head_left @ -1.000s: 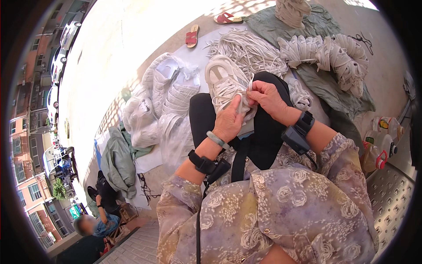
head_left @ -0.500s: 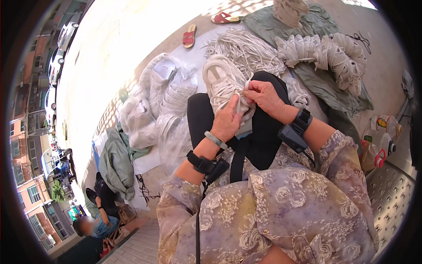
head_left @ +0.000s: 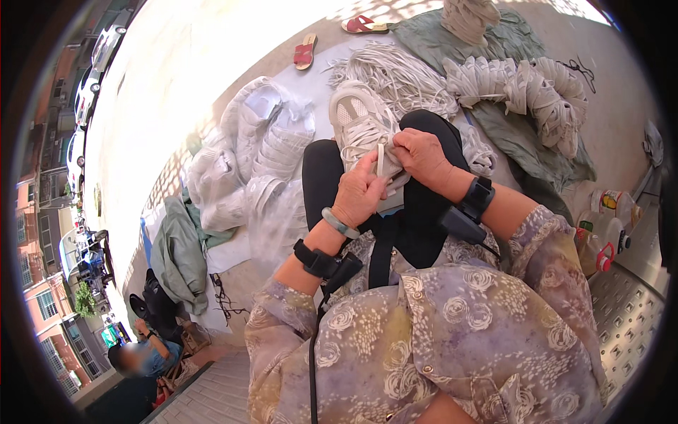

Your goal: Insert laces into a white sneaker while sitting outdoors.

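A pale off-white sneaker (head_left: 344, 116) rests between my knees, its toe pointing away from me and loose laces spread over its front. My left hand (head_left: 359, 192) is at the shoe's near left side, with index finger and thumb closed about a flat white shoelace (head_left: 381, 160) that stands up there. On the right side of the shoe opening, my right hand (head_left: 426, 158) is pinched closed at the lacing; its fingertips cover most of what they grip. Parts of the shoe's heel are hidden behind both hands.
Beyond the sneaker lies a heap of white laces (head_left: 392, 74). Wrapped pale shoes (head_left: 272, 152) are piled at left, and bundled laces (head_left: 519, 88) lie on green cloth at right. Red sandals (head_left: 305, 52) are farther off. Plastic bottles (head_left: 597, 247) stand at right; another person (head_left: 152, 353) sits lower left.
My left fingers have shifted slightly on the shoelace, which now stands more upright. My right hand has turned and stays close to the lacing. The view has shifted a little.
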Demonstrator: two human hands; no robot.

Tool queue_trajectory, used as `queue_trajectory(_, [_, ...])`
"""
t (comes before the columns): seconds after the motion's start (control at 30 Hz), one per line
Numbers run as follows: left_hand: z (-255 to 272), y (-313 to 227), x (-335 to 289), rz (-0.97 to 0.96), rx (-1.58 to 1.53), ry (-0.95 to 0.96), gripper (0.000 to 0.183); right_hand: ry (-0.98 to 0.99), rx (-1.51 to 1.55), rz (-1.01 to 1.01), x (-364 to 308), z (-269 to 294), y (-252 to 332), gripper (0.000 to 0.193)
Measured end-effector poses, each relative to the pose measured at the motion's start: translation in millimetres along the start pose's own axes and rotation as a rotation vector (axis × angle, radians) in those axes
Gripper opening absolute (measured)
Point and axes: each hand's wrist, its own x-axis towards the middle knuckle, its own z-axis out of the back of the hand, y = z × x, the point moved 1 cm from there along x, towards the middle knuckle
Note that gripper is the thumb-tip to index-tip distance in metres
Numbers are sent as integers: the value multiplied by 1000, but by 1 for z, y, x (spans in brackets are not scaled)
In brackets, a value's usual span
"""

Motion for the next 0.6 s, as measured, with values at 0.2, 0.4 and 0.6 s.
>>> queue_trajectory(0.2, [61, 12, -26, 55, -468, -150, 14, 144, 295, -311, 2, 7, -6, 16])
queue_trajectory(0.4, [127, 19, -52, -173, -706, -661, 9, 204, 161, -318, 0, 4, -9, 24])
queue_trajectory(0.6, [59, 38, -41, 164, -794, -450, 10, 450, 559, -491, 3, 5, 35, 21])
